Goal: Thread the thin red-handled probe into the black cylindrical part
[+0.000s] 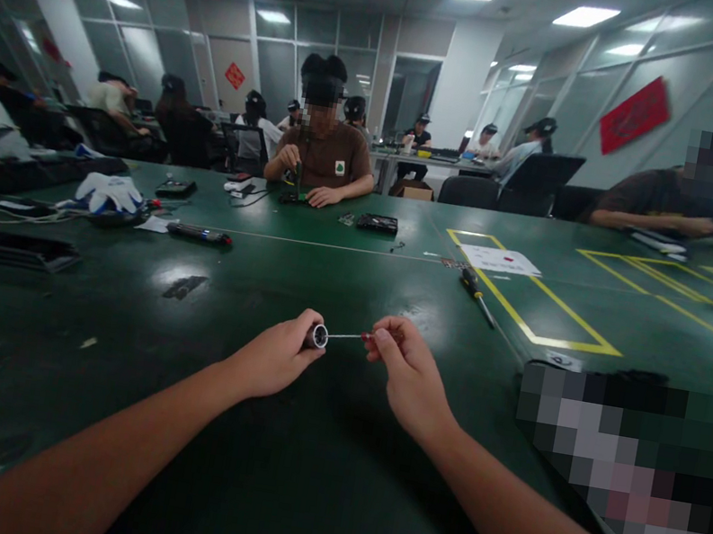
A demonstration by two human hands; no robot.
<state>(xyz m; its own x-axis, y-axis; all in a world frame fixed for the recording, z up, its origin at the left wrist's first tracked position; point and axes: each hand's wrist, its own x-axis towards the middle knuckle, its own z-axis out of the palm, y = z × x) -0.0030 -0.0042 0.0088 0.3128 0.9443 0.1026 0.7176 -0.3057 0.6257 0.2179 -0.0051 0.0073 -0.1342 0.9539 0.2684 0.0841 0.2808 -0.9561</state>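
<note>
- Green table (pixel 307 478) fills the room's middle; a person in a brown shirt (pixel 324 157) sits opposite.
- Left hand (pixel 276 358) is closed around a small metal cylinder (pixel 318 335), held above the table.
- Right hand (pixel 404 371) pinches a thin screwdriver (pixel 351 336), its tip at the cylinder.

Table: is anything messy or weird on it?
A little. White gloves lie bunched in a heap at the far left of the green table, and a yellow-handled screwdriver lies slantwise across a yellow taped line. Nothing looks spilled or broken.
</note>
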